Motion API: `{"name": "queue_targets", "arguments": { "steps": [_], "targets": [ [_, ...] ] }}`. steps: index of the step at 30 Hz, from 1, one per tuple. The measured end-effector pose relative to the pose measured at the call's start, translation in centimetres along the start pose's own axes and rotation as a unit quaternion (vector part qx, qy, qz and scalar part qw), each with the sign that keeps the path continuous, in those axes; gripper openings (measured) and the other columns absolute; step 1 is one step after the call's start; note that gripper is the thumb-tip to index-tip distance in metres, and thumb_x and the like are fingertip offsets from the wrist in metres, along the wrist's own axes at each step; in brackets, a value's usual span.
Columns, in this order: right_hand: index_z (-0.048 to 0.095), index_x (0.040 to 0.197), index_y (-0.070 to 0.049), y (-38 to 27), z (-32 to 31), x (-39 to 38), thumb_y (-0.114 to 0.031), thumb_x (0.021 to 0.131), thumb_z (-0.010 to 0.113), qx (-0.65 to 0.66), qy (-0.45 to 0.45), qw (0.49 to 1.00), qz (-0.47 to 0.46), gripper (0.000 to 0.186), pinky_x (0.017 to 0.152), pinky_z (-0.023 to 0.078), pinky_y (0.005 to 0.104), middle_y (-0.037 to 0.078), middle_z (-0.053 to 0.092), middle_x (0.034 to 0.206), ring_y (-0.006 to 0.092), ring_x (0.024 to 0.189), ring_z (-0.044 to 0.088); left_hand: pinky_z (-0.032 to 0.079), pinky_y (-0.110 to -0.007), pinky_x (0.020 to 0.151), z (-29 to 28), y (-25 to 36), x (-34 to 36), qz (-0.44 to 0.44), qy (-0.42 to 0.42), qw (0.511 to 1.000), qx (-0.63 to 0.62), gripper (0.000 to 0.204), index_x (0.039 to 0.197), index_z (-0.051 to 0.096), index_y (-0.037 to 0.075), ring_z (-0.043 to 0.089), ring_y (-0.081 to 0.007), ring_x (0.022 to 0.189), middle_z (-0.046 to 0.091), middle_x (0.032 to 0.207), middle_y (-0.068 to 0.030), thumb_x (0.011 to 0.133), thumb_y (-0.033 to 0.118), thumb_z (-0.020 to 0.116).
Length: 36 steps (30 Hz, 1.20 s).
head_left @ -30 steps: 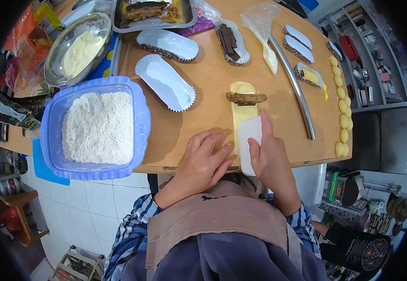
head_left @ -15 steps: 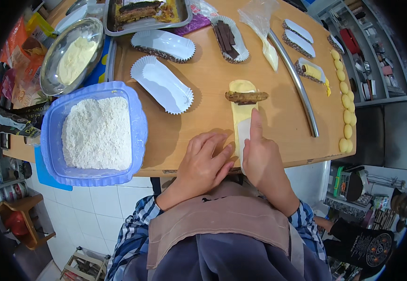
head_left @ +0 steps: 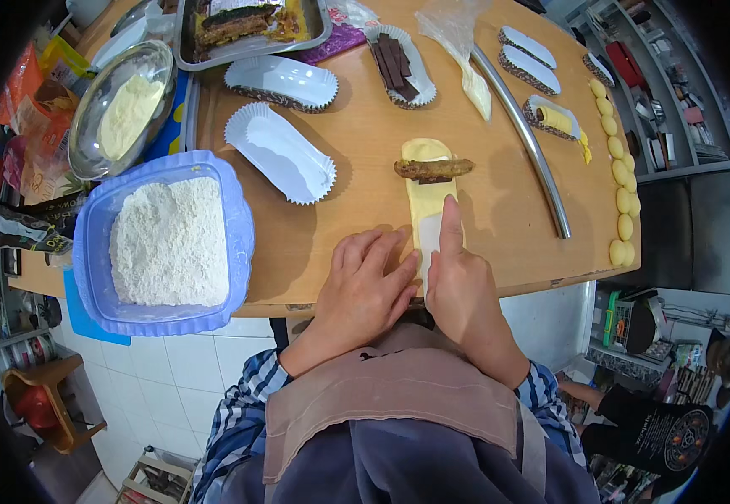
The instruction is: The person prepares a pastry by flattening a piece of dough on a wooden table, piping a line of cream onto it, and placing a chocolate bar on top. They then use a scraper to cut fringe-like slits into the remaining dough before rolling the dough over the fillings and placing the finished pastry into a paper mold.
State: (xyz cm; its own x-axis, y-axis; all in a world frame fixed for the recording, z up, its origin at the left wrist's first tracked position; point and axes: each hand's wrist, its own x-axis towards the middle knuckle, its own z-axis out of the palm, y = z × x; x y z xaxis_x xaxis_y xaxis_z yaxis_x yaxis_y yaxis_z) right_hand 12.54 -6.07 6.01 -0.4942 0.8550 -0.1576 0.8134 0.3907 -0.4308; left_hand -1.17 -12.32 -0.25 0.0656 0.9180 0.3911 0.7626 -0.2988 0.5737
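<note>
On the table in front of me lies a narrow strip of pale yellow dough point(head_left: 433, 197). Across its far part rests a browned banana piece point(head_left: 434, 170), with a dark chocolate strip point(head_left: 435, 181) showing along its near side. My right hand point(head_left: 462, 290) grips a flat, pale-bladed knife point(head_left: 429, 244), the index finger stretched along it. The blade lies over the near part of the dough; its handle is hidden in my hand. My left hand point(head_left: 363, 281) rests at the table edge left of the dough, fingers apart and empty, fingertips close to the strip.
A blue tub of flour point(head_left: 247, 252) stands at left, beside a metal bowl of pale powder point(head_left: 163, 109). White paper trays point(head_left: 281, 155), a chocolate-filled tray point(head_left: 420, 71), a piping bag point(head_left: 474, 84), a metal tube point(head_left: 526, 139) and several dough balls point(head_left: 617, 168) surround the work area.
The view has shifted slightly, moving the table items a little left. My right hand keeps its hold on the knife over the dough; my left hand stays beside the strip.
</note>
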Motion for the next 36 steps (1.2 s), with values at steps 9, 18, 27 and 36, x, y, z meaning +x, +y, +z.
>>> {"name": "queue_targets", "arguments": {
  "steps": [9,18,27,36],
  "targets": [
    [0.012,0.145,0.012,0.8,-1.1,-0.9,0.000,0.082,0.059,0.051,0.034,0.998,-0.015,0.080,0.060,0.049,0.0483,0.027,0.062,0.075,0.0429,0.068,0.064,0.038,-0.048,0.099,0.2,0.2,0.1,0.003,-0.027,0.999,0.037,0.040,0.111,0.068,0.011,0.044,-0.0351,0.118,0.052,0.127,-0.0123,0.072,0.019,0.077],
    [0.020,0.145,0.011,1.2,-1.9,-0.9,0.001,0.087,0.054,0.079,0.093,0.992,-0.040,0.067,0.058,0.047,0.0474,0.028,0.061,0.075,0.0434,0.066,0.062,0.039,-0.048,0.098,0.1,0.3,0.2,0.005,-0.017,0.999,0.029,0.038,0.109,0.068,0.012,0.044,-0.0349,0.117,0.052,0.126,-0.0126,0.072,0.021,0.076],
    [0.015,0.144,0.014,1.3,-1.1,-0.5,0.000,0.085,0.055,0.042,0.058,0.997,-0.036,0.073,0.055,0.047,0.0469,0.024,0.060,0.066,0.0402,0.058,0.060,0.034,-0.049,0.103,0.2,0.2,0.2,0.005,-0.049,0.998,0.045,0.041,0.113,0.064,0.009,0.043,-0.0325,0.121,0.050,0.132,-0.0122,0.078,0.028,0.072],
    [0.014,0.143,0.016,0.9,-1.0,-0.3,0.000,0.082,0.059,0.046,0.033,0.998,-0.033,0.077,0.057,0.047,0.0466,0.025,0.061,0.070,0.0412,0.063,0.062,0.037,-0.050,0.099,0.2,0.2,0.1,0.003,-0.029,0.998,0.051,0.042,0.111,0.067,0.012,0.043,-0.0351,0.119,0.051,0.127,-0.0128,0.072,0.025,0.077]
  ]
}}
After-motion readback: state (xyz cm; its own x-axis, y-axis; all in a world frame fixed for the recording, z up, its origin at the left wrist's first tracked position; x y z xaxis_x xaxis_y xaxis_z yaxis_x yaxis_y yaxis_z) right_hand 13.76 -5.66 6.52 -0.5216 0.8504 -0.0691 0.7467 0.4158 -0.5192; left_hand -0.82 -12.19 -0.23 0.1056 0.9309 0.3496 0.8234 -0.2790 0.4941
